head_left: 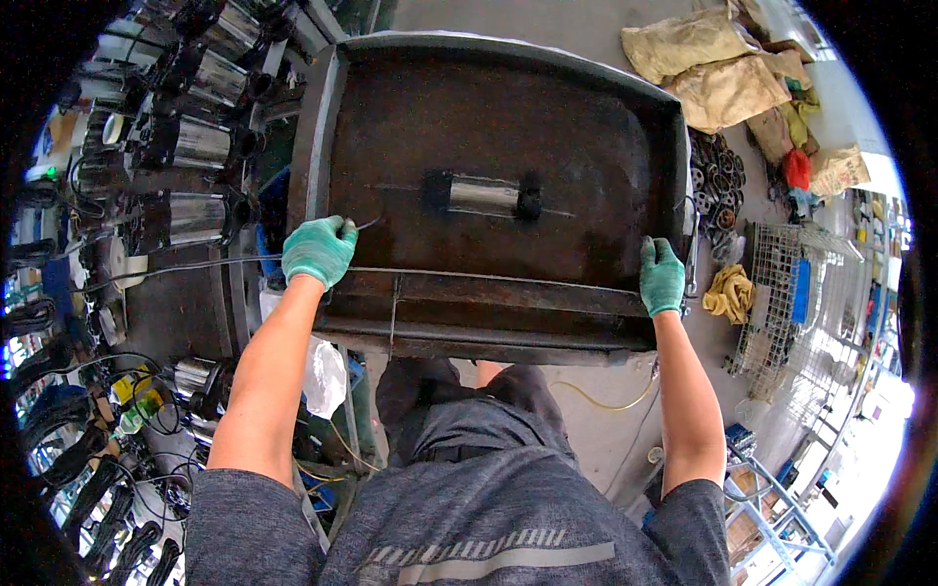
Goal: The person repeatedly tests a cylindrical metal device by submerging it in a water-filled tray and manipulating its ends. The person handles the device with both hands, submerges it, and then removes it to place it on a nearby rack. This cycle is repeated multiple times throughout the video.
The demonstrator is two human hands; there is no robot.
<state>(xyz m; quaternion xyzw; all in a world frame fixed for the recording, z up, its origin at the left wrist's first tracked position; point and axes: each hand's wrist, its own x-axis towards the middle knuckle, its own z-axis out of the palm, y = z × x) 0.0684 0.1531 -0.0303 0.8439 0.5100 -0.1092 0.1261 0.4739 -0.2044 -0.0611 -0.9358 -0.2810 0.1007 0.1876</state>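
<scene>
In front of me is a dark metal tray-like workbench [508,107] with raised walls. A motor with a silver cylindrical body [484,195], black ends and a thin shaft lies crosswise in its middle. My left hand [320,251], in a green glove, is closed around a black cable [210,262] at the bench's left side. The cable's end sticks out past the thumb, and the rest runs off left. My right hand [662,277], gloved alike, is at the right wall with curled fingers; what they hold, if anything, is hidden.
Several similar silver motors [195,142] with cables stand in rows at the left. To the right are brown sacks [728,93], a heap of black ring-shaped parts [715,181] and a wire-mesh cage [767,293]. A yellow hose [606,405] lies on the floor below the bench.
</scene>
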